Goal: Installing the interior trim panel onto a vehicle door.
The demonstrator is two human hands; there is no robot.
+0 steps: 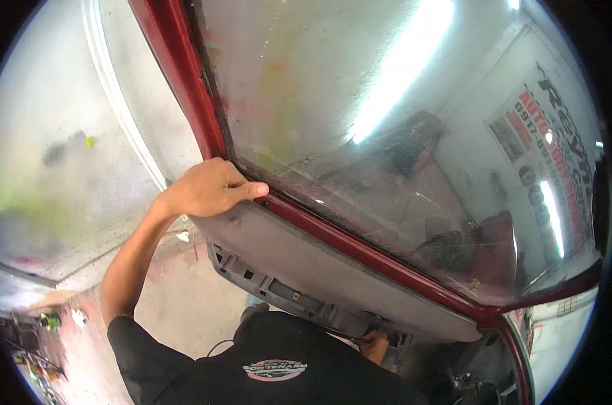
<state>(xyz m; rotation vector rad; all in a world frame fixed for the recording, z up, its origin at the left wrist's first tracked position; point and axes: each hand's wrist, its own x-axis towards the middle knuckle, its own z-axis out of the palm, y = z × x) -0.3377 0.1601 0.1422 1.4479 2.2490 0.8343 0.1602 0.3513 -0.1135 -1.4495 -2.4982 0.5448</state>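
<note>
A red-painted vehicle window frame (pixel 360 244) surrounds a large pane of glass (pixel 306 88). My left hand (pixel 208 189) is closed over the frame's lower left corner, the thumb lying along the edge and the other fingers partly out of sight behind it. Below the frame runs a grey textured panel (pixel 286 246), and under that a grey plastic trim piece (pixel 279 290) with slots and cutouts. Low down by the trim's right part is my right hand (pixel 373 345); its fingers are curled, and what they hold, if anything, is hidden. My black shirt covers its forearm.
A pale wall (pixel 43 128) with yellow-green and grey paint smudges stands at the left. Clutter (pixel 39 364) lies at the lower left, near a white scrap (pixel 80 316) on the floor. Bright tube lights and a printed sign show in the glass.
</note>
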